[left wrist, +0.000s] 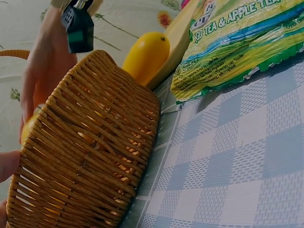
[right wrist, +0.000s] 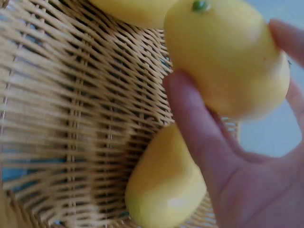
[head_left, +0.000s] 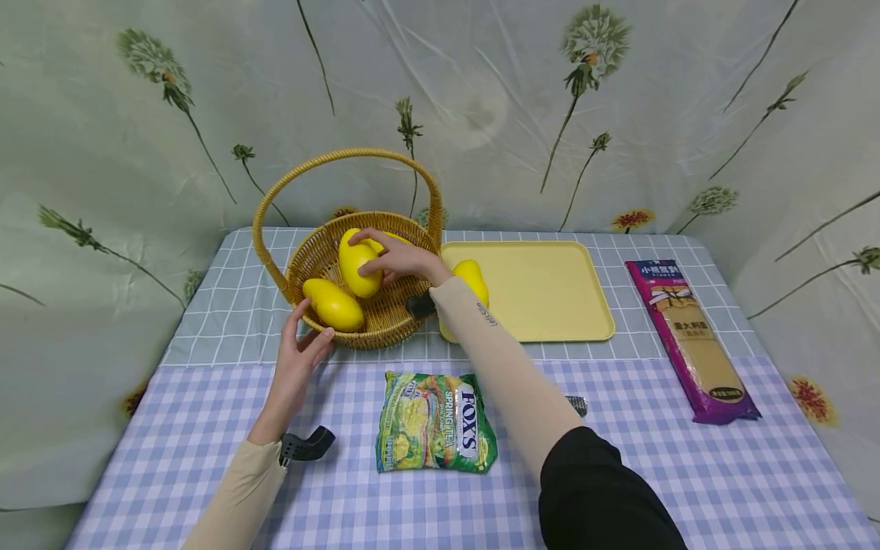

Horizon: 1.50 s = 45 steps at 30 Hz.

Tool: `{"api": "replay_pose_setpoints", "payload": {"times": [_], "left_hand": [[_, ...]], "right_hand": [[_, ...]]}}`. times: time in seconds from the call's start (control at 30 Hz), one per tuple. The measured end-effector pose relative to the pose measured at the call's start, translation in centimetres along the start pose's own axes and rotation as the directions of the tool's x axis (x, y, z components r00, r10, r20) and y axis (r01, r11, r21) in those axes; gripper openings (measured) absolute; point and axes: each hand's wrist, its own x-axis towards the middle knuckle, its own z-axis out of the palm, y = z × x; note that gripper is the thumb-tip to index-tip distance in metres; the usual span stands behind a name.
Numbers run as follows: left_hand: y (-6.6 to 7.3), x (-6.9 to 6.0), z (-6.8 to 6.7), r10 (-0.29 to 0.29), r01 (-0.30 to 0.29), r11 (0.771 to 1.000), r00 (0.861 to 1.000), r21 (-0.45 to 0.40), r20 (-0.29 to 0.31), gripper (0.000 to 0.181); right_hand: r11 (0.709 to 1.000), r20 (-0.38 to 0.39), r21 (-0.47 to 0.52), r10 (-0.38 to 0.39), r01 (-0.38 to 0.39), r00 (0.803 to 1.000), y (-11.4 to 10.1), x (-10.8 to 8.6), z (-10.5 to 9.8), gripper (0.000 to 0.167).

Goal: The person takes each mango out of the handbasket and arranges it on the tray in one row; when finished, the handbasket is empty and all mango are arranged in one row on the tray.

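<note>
My right hand (head_left: pixel 402 256) is over the wicker basket (head_left: pixel 392 325) and grips a yellow mango (head_left: pixel 359 267) between thumb and fingers. In the right wrist view the held mango (right wrist: pixel 228 61) shows its green stem end. Another mango (head_left: pixel 334 305) lies at the basket's front left. Partly hidden behind the right hand is a further mango (head_left: pixel 397 237). At the front left rim, my left hand (head_left: pixel 296 367) holds the basket with thumb and fingers; only its fingertips (left wrist: pixel 8 165) appear in the left wrist view.
A yellow tray (head_left: pixel 543 290) stands right of the basket, with a mango (head_left: pixel 471 279) at its left end, partly covered by the right arm. A green FOX'S candy bag (head_left: pixel 433 424) lies in front. A purple noodle pack (head_left: pixel 690 336) lies at the right. The basket's tall handle (head_left: pixel 351 153) arches upward.
</note>
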Motion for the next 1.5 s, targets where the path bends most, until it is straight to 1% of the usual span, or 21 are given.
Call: {"api": "replay_pose_setpoints", "payload": {"times": [0.23, 0.33, 0.47, 0.6, 0.8, 0.9, 1.1, 1.2, 1.33, 1.5], "left_hand": [[-0.1, 0.1, -0.1, 0.005, -0.005, 1.0, 1.0, -0.005, -0.003, 0.07], [-0.1, 0.1, -0.1, 0.008, -0.008, 1.0, 1.0, -0.004, -0.002, 0.07], [-0.1, 0.1, -0.1, 0.003, -0.003, 1.0, 1.0, 0.004, -0.002, 0.07], [-0.1, 0.1, -0.1, 0.003, -0.003, 1.0, 1.0, 0.006, -0.002, 0.071], [-0.1, 0.1, -0.1, 0.009, -0.009, 1.0, 1.0, 0.001, -0.002, 0.071], [-0.2, 0.1, -0.2, 0.007, -0.007, 1.0, 1.0, 0.003, -0.001, 0.071], [-0.1, 0.1, -0.1, -0.002, 0.002, 1.0, 1.0, 0.016, -0.001, 0.071], [0.0, 0.0, -0.1, -0.003, 0.003, 1.0, 1.0, 0.022, -0.001, 0.071], [0.1, 0.0, 0.0, -0.002, 0.002, 1.0, 1.0, 0.019, 0.001, 0.071], [0.1, 0.0, 0.0, -0.003, 0.003, 1.0, 1.0, 0.019, 0.001, 0.071]], "right_hand": [[0.994, 0.076, 0.103, -0.051, 0.043, 0.996, 0.2, -2.3, -1.7, 0.055], [0.991, 0.086, 0.117, -0.07, 0.06, 0.994, 0.4, -3.5, -2.4, 0.054], [0.992, 0.074, 0.099, -0.086, 0.079, 0.994, 0.8, -5.4, -3.4, 0.054], [0.995, 0.047, 0.061, -0.08, 0.077, 0.996, 1.3, -7.6, -4.2, 0.056], [0.999, -0.007, 0.037, -0.03, 0.03, 1.0, 2.5, -10.6, -5.6, 0.058], [0.998, -0.035, 0.06, -0.009, 0.012, 0.999, 3.3, -11.8, -6.4, 0.058], [0.987, -0.098, 0.158, 0.002, 0.014, 0.995, 5.2, -14.4, -7.8, 0.058], [0.984, -0.144, 0.18, 0.03, -0.004, 0.989, 6.7, -15.6, -8.5, 0.058], [0.981, -0.202, 0.185, 0.09, -0.052, 0.975, 9.2, -17.0, -8.9, 0.059], [0.973, -0.242, 0.195, 0.168, -0.121, 0.956, 12.1, -18.5, -8.8, 0.06]]}}
